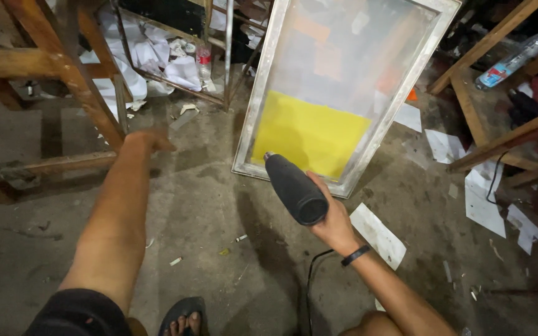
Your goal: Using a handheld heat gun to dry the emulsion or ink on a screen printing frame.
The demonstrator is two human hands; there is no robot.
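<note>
My right hand (pixel 334 221) grips a black hair dryer (pixel 294 188) with its nozzle aimed at a metal-framed printing screen (pixel 258 106) that leans on the concrete floor. The screen's mesh carries a yellow rectangular patch (pixel 309 134) in its lower half. A black cord (pixel 311 280) runs down from the dryer, and a black band sits on that wrist. My left hand (pixel 147 140) stretches out to the left, fingers together, holding nothing, close to a wooden frame leg (pixel 91 99).
Wooden frames stand left (pixel 26 62) and right (pixel 499 146). Paper scraps (pixel 484 199) litter the floor. A plastic bottle (pixel 518 57) lies top right, a small bottle (pixel 204 62) near a metal rack. My sandalled foot (pixel 183 317) is at the bottom edge.
</note>
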